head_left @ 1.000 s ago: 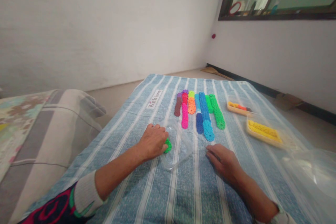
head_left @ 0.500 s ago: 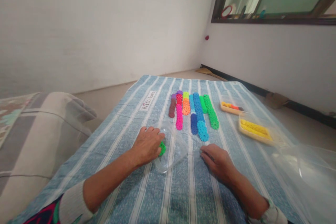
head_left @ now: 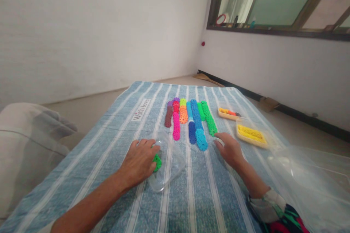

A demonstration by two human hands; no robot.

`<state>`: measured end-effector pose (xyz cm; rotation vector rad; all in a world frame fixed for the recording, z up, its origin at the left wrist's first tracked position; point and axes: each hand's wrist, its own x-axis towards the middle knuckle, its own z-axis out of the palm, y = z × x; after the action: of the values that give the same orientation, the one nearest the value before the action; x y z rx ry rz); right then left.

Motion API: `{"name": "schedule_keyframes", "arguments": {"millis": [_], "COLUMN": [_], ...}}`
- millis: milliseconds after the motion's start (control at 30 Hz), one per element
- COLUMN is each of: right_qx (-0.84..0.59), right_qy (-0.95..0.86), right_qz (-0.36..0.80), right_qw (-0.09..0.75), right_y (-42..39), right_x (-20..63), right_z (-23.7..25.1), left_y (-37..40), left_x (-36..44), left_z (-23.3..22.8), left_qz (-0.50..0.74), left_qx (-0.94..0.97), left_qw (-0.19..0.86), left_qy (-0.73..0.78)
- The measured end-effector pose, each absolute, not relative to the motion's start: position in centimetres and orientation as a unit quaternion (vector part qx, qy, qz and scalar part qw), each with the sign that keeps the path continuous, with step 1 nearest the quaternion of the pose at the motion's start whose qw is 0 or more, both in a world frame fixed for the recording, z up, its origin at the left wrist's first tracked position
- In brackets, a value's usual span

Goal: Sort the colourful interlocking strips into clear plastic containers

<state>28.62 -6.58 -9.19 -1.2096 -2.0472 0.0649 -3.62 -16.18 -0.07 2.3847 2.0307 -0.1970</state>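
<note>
Holds green snowflake discs (head_left: 157,162) in the left hand (head_left: 140,160) over the clear plastic tray (head_left: 173,174), has the right hand (head_left: 229,149) narrow-fingered, cannot tell if gripping, by the green row (head_left: 209,119) beyond the tray, with colour-grouped rows (head_left: 196,116) already laid there and yellow discs (head_left: 251,133) left boxed to its right.

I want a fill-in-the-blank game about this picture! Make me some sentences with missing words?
1. The left hand has a piece coloured ____ by its thumb.
2. The near end of the long green row is close to the fingertips of the ____ hand.
3. The label on the cloth says "With ____".
4. The tray with only one colour of pieces holds ____ ones.

Missing words: green; right; love; yellow.
</note>
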Motion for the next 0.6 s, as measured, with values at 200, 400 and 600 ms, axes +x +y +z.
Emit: {"name": "schedule_keyframes", "arguments": {"millis": [200, 400, 600], "right_qx": [-0.527, -0.523, -0.526], "right_qy": [-0.805, -0.820, -0.824], "right_qz": [0.064, 0.104, 0.104], "right_qw": [0.265, 0.209, 0.184], "right_y": [-0.6, 2.0, 2.6], "right_x": [29.5, 29.7, 30.1], "right_z": [-8.9, -8.8, -8.4], "left_y": [-16.5, -16.7, -16.8], "left_x": [-3.8, -4.1, -4.4], "left_z": [-0.4, -1.0, -2.4], "left_qz": [-0.020, 0.000, 0.068], "left_qx": [0.753, 0.736, 0.714], "left_qw": [0.017, 0.003, -0.025], "left_qy": [0.658, 0.677, 0.697]}}
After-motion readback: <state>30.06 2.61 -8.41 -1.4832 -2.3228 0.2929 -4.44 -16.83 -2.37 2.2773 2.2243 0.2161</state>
